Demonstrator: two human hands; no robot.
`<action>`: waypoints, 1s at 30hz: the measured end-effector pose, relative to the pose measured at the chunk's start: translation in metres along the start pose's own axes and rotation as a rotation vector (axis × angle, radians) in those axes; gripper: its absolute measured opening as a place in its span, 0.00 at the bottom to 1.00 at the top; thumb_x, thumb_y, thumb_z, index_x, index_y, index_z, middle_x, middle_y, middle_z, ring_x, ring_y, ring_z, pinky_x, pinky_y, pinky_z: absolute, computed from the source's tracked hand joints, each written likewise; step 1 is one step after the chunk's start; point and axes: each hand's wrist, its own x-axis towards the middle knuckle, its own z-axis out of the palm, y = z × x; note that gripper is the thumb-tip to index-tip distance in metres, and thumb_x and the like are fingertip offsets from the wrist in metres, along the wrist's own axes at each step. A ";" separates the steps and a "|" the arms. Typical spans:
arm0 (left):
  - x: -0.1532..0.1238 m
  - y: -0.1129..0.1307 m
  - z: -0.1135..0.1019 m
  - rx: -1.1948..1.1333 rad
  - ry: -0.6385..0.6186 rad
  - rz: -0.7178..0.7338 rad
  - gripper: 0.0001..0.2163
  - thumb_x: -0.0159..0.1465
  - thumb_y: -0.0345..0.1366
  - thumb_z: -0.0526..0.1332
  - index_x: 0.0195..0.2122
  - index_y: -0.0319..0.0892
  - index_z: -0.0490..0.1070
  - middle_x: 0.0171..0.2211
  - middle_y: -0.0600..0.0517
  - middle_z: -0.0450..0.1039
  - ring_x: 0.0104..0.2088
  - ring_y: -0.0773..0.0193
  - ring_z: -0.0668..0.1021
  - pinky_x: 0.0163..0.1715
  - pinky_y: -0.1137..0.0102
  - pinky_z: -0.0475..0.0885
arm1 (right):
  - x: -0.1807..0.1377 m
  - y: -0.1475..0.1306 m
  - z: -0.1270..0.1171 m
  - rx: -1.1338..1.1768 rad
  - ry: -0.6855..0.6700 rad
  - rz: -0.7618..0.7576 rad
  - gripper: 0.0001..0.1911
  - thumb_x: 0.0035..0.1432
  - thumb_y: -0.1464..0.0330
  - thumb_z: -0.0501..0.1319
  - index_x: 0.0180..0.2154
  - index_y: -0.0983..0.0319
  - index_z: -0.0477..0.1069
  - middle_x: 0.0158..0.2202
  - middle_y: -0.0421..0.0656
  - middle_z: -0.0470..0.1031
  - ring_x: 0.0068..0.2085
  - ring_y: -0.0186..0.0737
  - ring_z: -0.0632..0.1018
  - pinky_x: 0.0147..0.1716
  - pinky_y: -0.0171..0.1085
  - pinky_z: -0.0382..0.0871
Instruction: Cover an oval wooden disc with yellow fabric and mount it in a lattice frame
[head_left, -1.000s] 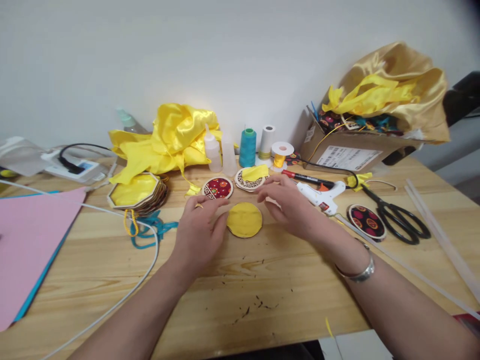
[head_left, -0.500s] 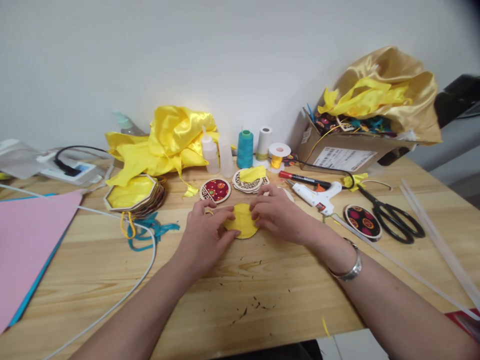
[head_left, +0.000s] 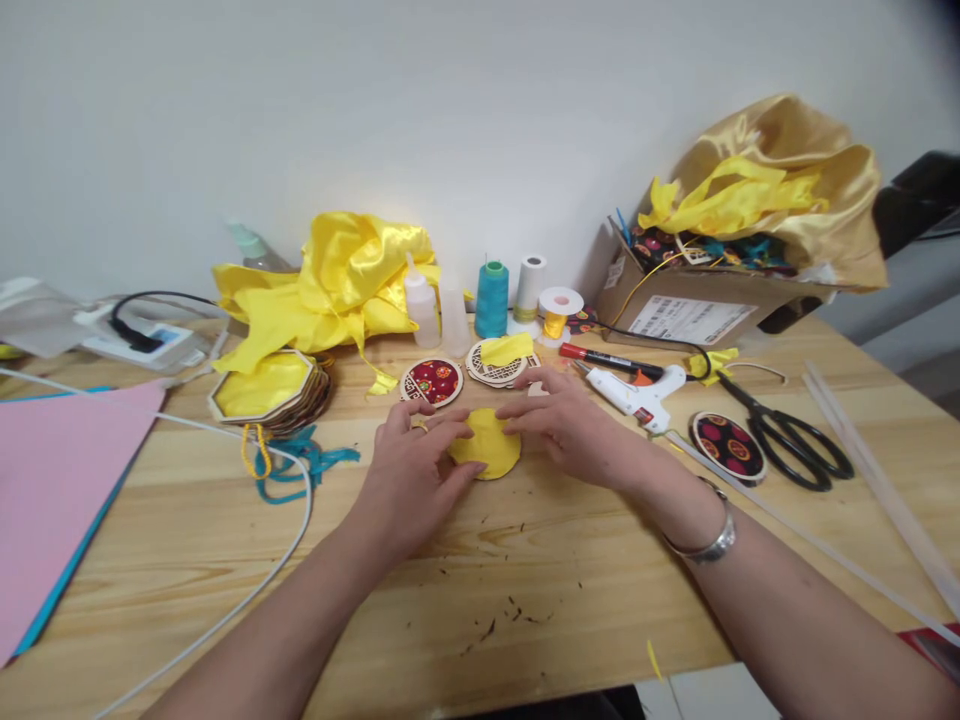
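A round yellow fabric disc [head_left: 489,452] lies on the wooden table [head_left: 480,580] in front of me. My left hand [head_left: 409,470] rests at the disc's left edge with its fingers stretched over it. From the right, my right hand [head_left: 570,425] reaches in with its fingertips flat on the disc's upper right edge. Neither hand grips anything. Just behind the disc lie a red patterned round piece [head_left: 432,381] and a carved wooden round [head_left: 495,362] with a yellow scrap on it.
A white glue gun [head_left: 637,392], a red marker [head_left: 600,357], black scissors [head_left: 787,432] and another patterned round [head_left: 729,446] lie right. Thread spools [head_left: 493,285], bottles [head_left: 421,303], yellow satin [head_left: 337,280], stacked octagonal frames [head_left: 268,385], a pink sheet [head_left: 52,470], a cardboard box [head_left: 697,290].
Both hands have closed in on the yellow disc from either side and now lie on its edges. The disc has stayed in place.
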 end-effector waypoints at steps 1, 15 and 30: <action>0.000 0.000 0.000 0.005 -0.011 -0.002 0.11 0.56 0.38 0.64 0.40 0.42 0.75 0.48 0.49 0.77 0.49 0.49 0.65 0.50 0.49 0.65 | 0.000 -0.001 -0.002 -0.010 -0.027 0.006 0.20 0.47 0.85 0.58 0.38 0.61 0.77 0.46 0.42 0.78 0.56 0.51 0.64 0.52 0.54 0.57; 0.001 -0.005 -0.002 0.071 0.189 0.048 0.08 0.63 0.33 0.56 0.36 0.42 0.76 0.41 0.48 0.78 0.44 0.55 0.72 0.52 0.51 0.63 | -0.002 0.004 0.007 -0.061 0.076 -0.035 0.28 0.49 0.84 0.54 0.51 0.63 0.71 0.54 0.43 0.72 0.59 0.47 0.63 0.56 0.49 0.59; -0.002 -0.003 0.003 0.130 0.100 0.077 0.07 0.61 0.32 0.58 0.34 0.44 0.78 0.39 0.52 0.79 0.45 0.51 0.69 0.46 0.53 0.65 | 0.004 -0.016 0.024 -0.234 -0.058 0.006 0.27 0.57 0.80 0.51 0.58 0.62 0.62 0.63 0.48 0.59 0.62 0.53 0.54 0.57 0.53 0.55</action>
